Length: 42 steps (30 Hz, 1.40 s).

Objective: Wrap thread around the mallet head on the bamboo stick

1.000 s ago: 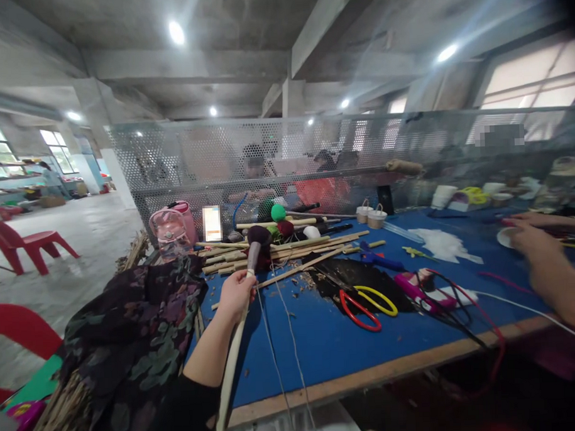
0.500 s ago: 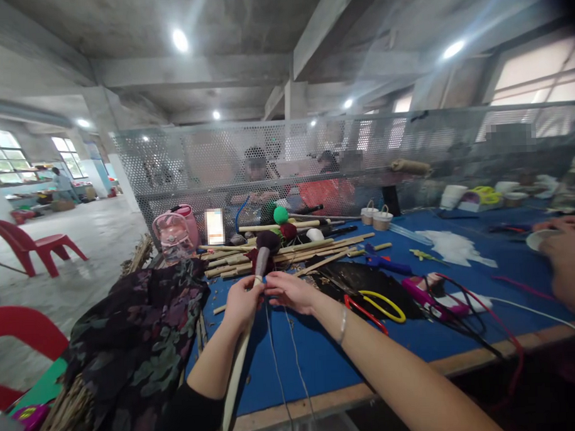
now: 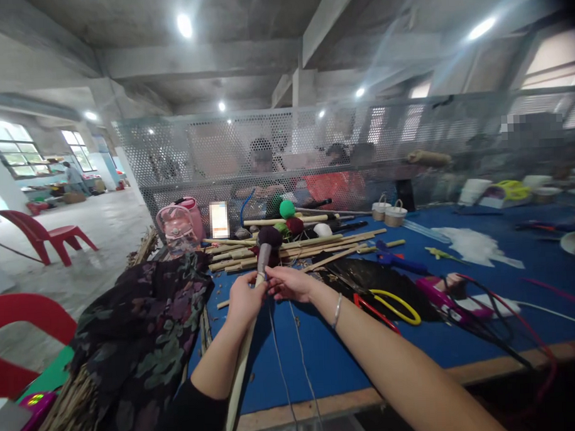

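My left hand (image 3: 246,297) is closed around a long pale stick (image 3: 240,368), which slants down toward the table's front edge. Grey wrapping (image 3: 264,257) covers the stick's upper part, and a dark ball (image 3: 270,236) tops it. Just below the wrapping, at a thin light binding, the fingertips of my right hand (image 3: 290,283) meet the stick beside my left fingers. They look pinched together; whatever is between them is too small to tell. Two thin grey strings (image 3: 305,366) hang from around my hands over the table's front edge.
Pale sticks (image 3: 312,245) and coloured balls (image 3: 287,208) lie behind my hands. Scissors (image 3: 397,306) with red and yellow handles, a magenta device (image 3: 453,301) and cables are to the right. Dark patterned cloth (image 3: 145,346) drapes at left. A perforated screen (image 3: 195,149) stands behind the blue table (image 3: 340,364).
My right hand came in from outside the picture to the stick beside my left hand, which kept its hold. A co-worker's hand at the right has left the view as the camera turned.
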Motion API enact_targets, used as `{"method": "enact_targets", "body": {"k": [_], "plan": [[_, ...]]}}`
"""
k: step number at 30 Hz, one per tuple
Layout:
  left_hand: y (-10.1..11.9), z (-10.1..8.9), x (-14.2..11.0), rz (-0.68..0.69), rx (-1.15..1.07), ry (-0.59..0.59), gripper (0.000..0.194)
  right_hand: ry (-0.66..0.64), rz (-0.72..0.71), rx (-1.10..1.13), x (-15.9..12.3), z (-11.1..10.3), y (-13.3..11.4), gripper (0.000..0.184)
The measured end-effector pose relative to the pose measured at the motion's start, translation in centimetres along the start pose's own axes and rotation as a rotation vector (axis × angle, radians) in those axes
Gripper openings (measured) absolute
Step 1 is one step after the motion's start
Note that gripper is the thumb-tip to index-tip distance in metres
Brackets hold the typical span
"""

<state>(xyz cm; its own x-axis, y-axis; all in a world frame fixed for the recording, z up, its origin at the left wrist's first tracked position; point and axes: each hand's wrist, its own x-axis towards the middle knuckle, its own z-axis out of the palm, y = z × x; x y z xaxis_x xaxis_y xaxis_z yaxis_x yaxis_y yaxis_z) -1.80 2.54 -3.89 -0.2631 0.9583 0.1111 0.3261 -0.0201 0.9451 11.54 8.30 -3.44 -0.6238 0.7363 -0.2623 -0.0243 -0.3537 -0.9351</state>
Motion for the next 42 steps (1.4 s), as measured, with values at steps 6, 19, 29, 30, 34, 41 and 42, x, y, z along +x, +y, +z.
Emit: {"method": "enact_targets", "body": {"k": [6, 19, 29, 30, 34, 41, 42], "plan": [[-0.1, -0.1, -0.2, 0.077, 0.066, 0.030, 0.025, -0.024, -0.088, 0.093, -0.2, 1.3, 1.0, 0.017], [-0.1, 0.1, -0.5, 0.196, 0.241, 0.002, 0.023, 0.109, -0.073, -0.131, -1.7, 0.7, -0.2, 0.012], [1.1, 0.4, -1.0, -0.015, -0.083, 0.063, 0.022, 0.044, -0.117, -0.055, -0.9, -0.4, 0.4, 0.018], [1.2, 0.5, -1.0, -0.034, -0.139, 0.055, 0.022, 0.059, -0.131, -0.065, -0.9, -0.3, 0.4, 0.020], [1.9, 0.8, -1.1, -0.066, -0.404, -0.048, 0.024, 0.108, -0.235, -0.085, -1.0, 0.2, 0.1, 0.025], [2.3, 1.8, -1.7, -0.187, -0.760, -0.109, 0.023, -0.048, -0.273, -0.003, -1.2, -0.4, -0.5, 0.034], [2.3, 2.0, -1.7, -0.194, -0.757, -0.128, 0.022, -0.066, -0.278, 0.000, -1.2, -0.7, -0.6, 0.035]]}}
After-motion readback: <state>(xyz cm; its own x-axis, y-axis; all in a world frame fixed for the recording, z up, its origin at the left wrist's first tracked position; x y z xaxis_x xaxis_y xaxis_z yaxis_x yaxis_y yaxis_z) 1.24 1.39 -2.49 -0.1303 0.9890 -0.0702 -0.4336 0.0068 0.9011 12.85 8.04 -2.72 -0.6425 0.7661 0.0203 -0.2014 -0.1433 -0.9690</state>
